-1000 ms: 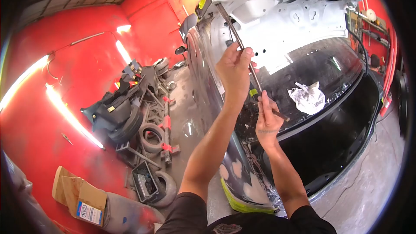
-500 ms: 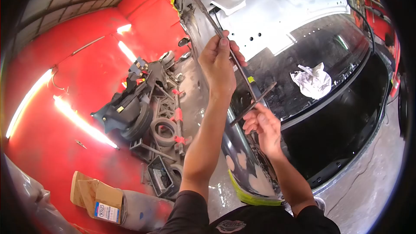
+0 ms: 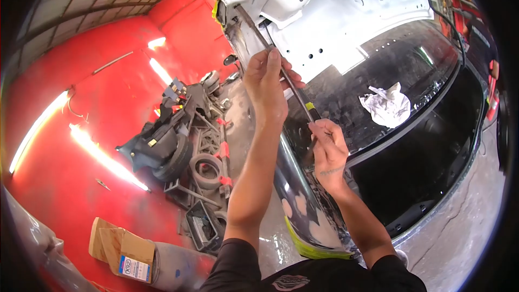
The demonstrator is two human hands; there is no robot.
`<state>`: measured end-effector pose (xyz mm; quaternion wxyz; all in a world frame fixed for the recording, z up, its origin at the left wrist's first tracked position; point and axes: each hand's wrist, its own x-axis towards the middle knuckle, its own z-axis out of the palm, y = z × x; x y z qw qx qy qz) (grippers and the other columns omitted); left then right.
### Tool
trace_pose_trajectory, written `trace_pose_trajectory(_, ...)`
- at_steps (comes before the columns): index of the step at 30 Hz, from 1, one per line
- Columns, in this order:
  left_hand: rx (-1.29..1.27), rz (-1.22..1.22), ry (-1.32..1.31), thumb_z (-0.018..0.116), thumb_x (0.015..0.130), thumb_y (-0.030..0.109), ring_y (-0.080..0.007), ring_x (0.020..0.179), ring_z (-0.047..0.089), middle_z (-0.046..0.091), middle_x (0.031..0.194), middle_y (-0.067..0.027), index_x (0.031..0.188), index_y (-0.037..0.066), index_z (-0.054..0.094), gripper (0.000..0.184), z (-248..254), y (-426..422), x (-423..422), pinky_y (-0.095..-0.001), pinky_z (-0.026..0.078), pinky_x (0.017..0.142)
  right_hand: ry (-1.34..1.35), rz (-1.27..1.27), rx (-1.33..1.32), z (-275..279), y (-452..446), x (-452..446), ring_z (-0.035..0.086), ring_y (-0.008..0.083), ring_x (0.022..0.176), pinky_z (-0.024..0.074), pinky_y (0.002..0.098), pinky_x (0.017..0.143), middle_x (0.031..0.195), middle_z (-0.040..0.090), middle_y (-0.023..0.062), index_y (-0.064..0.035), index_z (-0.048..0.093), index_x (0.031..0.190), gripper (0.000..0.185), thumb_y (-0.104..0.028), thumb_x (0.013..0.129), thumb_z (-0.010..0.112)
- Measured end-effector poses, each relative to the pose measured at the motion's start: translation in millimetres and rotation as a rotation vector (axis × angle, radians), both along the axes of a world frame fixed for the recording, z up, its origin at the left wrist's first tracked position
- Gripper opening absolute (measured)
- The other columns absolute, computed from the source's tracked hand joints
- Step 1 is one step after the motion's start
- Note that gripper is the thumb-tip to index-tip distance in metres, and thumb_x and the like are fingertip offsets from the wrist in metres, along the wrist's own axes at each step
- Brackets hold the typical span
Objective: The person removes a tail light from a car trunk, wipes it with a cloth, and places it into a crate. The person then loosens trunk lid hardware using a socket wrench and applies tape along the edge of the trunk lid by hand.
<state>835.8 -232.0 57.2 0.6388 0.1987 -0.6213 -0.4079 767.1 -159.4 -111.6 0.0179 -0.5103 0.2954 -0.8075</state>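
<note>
A long T-handle wrench (image 3: 294, 91) runs diagonally, its upper end up against the corner of a raised white car panel (image 3: 324, 27). My left hand (image 3: 266, 81) is closed round the middle of the shaft, thumb along it. Lower down, my right hand (image 3: 330, 143) is closed at the wrench's lower end with fingers pinched together. The crossbar is hidden or smeared by motion there. Below the hands is the dark car body edge (image 3: 294, 178) with pale filler patches. A crumpled white cloth (image 3: 387, 105) lies on the dark glass to the right.
Yellow-green masking tape (image 3: 308, 247) edges the car's near corner. Stacked parts, including a tyre (image 3: 206, 170) and a black crate (image 3: 201, 226), line the red wall (image 3: 108, 86) on the left. A cardboard piece (image 3: 121, 246) rests on a grey drum (image 3: 178, 265).
The crossbar, plainly visible before, no longer shows clearly. My right hand's fingers have closed and turned at the wrench's lower end. My left hand keeps its grip on the shaft.
</note>
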Motion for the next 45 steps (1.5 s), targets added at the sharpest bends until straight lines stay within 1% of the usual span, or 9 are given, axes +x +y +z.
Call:
trace_pose_trajectory(8,0.020,-0.052,0.037,0.053,0.109,0.020,-0.0226,0.071,0.069,0.066,0.085,-0.0108,0.120,-0.004,0.059,0.027,-11.2,-1.8,10.8,-0.0396,0.062,0.068,0.223,-0.342,-0.012,18.4,24.2,-21.2,0.057,0.0268,0.083,0.0502,0.0356,0.074,0.114,0.068,0.0128,0.0023,0.074,0.113,0.037,0.012,0.080,0.061)
trace_pose_trajectory(13,0.078,0.009,0.010,0.053,0.109,0.017,-0.0236,0.076,0.071,0.069,0.089,-0.0121,0.119,-0.004,0.060,0.024,-18.7,26.4,2.8,-0.0398,0.063,0.074,0.480,-0.443,0.202,40.6,39.3,-24.4,0.059,0.0341,0.108,0.0442,0.0466,0.094,0.113,0.069,0.0142,0.0010,0.069,0.122,0.041,-0.007,0.083,0.076)
trace_pose_trajectory(15,0.014,-0.020,-0.043,0.055,0.108,0.016,-0.0247,0.075,0.072,0.070,0.086,-0.0139,0.112,-0.004,0.060,0.021,-30.3,33.2,0.9,-0.0380,0.062,0.075,0.573,-0.442,0.168,29.8,38.8,-30.7,0.064,0.0302,0.099,0.0448,0.0457,0.092,0.101,0.071,0.0118,0.0025,0.068,0.122,0.039,-0.008,0.085,0.076)
trace_pose_trajectory(20,0.047,-0.182,-0.170,0.055,0.108,0.016,-0.0276,0.084,0.075,0.073,0.094,-0.0190,0.116,-0.009,0.060,0.027,-54.0,55.0,-14.8,-0.0414,0.064,0.085,0.353,0.074,0.331,9.8,47.3,-43.7,0.066,0.0418,0.083,0.0536,0.0480,0.075,0.089,0.067,0.0206,0.0067,0.059,0.134,0.045,-0.009,0.092,0.068)
trace_pose_trajectory(23,0.023,-0.305,-0.234,0.056,0.108,0.018,-0.0289,0.089,0.076,0.073,0.101,-0.0217,0.124,-0.010,0.059,0.032,-61.7,56.7,-29.4,-0.0406,0.064,0.084,0.264,0.085,0.332,-1.9,60.0,-57.1,0.068,0.0428,0.075,0.0558,0.0472,0.066,0.092,0.068,0.0237,0.0072,0.066,0.119,0.030,-0.010,0.095,0.067)
trace_pose_trajectory(30,-0.088,-0.148,-0.242,0.057,0.107,0.019,-0.0319,0.092,0.075,0.071,0.108,-0.0234,0.130,-0.008,0.058,0.035,-26.8,3.6,0.9,-0.0410,0.064,0.081,0.066,-0.150,0.746,-23.3,93.7,-151.0,0.068,0.0178,0.066,0.0529,0.0356,0.064,0.073,0.067,0.0144,0.0046,0.072,0.109,0.021,-0.009,0.093,0.071)
trace_pose_trajectory(32,-0.027,-0.104,-0.203,0.058,0.106,0.019,-0.0323,0.090,0.075,0.071,0.108,-0.0220,0.130,-0.007,0.058,0.035,-23.9,-12.5,16.3,-0.0414,0.065,0.080,0.003,-0.172,0.827,-38.7,79.9,-185.1,0.056,0.0091,0.058,0.0457,0.0260,0.054,0.071,0.061,0.0012,0.0046,0.072,0.118,0.028,-0.013,0.097,0.069)
trace_pose_trajectory(36,0.076,-0.126,-0.200,0.059,0.106,0.018,-0.0310,0.086,0.074,0.069,0.107,-0.0188,0.127,-0.006,0.061,0.033,-40.4,-13.4,20.7,-0.0421,0.066,0.077,-0.165,-0.188,0.779,-81.2,21.7,-216.1,0.060,0.0111,0.053,0.0490,0.0277,0.047,0.068,0.064,0.0052,0.0089,0.072,0.112,0.026,-0.010,0.095,0.069)
trace_pose_trajectory(45,0.107,-0.129,-0.312,0.062,0.104,0.019,-0.0275,0.087,0.074,0.069,0.111,-0.0171,0.128,-0.006,0.061,0.035,-69.9,7.6,24.3,-0.0398,0.065,0.077,-0.308,-0.143,0.927,-88.3,-76.5,-152.9,0.075,0.0263,0.060,0.0610,0.0365,0.066,0.074,0.074,0.0186,0.0071,0.072,0.106,0.029,-0.015,0.087,0.075)
